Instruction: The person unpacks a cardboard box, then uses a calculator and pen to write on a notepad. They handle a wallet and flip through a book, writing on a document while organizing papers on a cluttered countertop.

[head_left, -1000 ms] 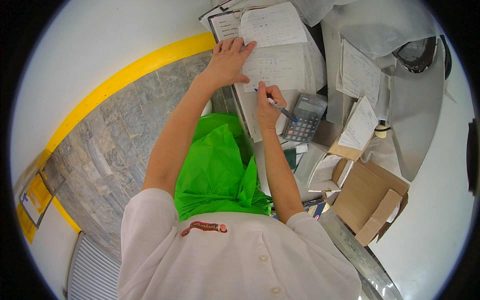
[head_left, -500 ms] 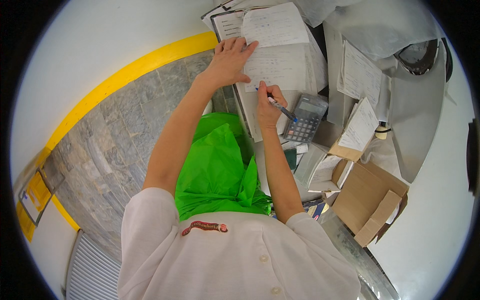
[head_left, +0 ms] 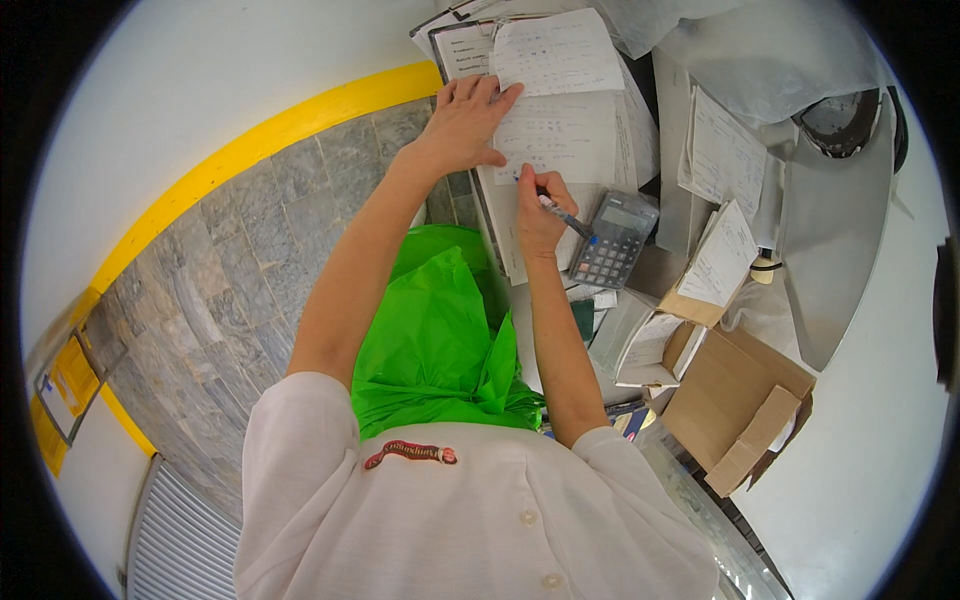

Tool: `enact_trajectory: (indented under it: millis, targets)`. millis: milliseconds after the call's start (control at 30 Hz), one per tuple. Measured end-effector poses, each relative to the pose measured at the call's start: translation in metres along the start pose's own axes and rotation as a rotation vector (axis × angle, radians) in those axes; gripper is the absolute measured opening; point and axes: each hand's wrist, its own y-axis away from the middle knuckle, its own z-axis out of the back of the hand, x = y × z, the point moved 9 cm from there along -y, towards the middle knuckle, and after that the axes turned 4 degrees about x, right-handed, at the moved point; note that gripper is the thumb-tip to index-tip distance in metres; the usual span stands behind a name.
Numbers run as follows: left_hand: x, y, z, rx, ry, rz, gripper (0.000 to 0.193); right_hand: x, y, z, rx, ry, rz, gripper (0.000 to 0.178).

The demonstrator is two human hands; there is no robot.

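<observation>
My right hand [head_left: 543, 213] grips a pen [head_left: 567, 216] with a blue end, its tip down on a handwritten sheet [head_left: 560, 135]. Spread fingers of my left hand [head_left: 462, 128] rest on the left edge of the papers, thumb stretched toward the pen. Another written sheet [head_left: 560, 50] lies folded back above, over a clipboard [head_left: 462, 50] with a printed form. Just right of my right hand sits a grey calculator [head_left: 612, 240] on the papers.
Bright green plastic [head_left: 430, 330] hangs between my forearms. Right of the calculator stand stacked paper slips [head_left: 722, 260], a small white box [head_left: 650, 350] and an opened cardboard box [head_left: 735, 400]. Clear plastic bags [head_left: 770, 60] lie at the far right. Grey tiled floor [head_left: 250, 230] stretches to the left.
The whole view has shifted very slightly. Both hands keep nearly the same places, with the pen still at the sheet.
</observation>
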Motion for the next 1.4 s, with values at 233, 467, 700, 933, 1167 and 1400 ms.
enact_trajectory:
  millis: [233,467,700,933,1167,1400]
  targets:
    - [0.001,0.0,-0.001,-0.012,-0.006,-0.004,0.095,-0.005,0.0,0.0,-0.013,-0.011,-0.014,0.025]
    - [0.001,0.001,0.0,-0.013,-0.008,-0.007,0.095,-0.001,-0.001,0.002,-0.022,-0.004,-0.01,0.026]
    - [0.001,0.0,-0.003,0.028,-0.002,0.008,0.095,-0.01,-0.002,0.017,-0.12,-0.044,-0.114,0.027]
    - [-0.001,0.001,0.0,0.012,-0.011,0.008,0.095,-0.008,-0.006,0.007,-0.02,-0.095,-0.06,0.025]
    - [0.0,0.0,-0.001,0.01,-0.008,0.01,0.096,-0.013,-0.006,0.005,-0.021,-0.029,-0.012,0.024]
    - [0.0,0.0,-0.001,-0.014,-0.026,-0.006,0.096,-0.008,-0.006,0.004,-0.03,-0.006,0.029,0.024]
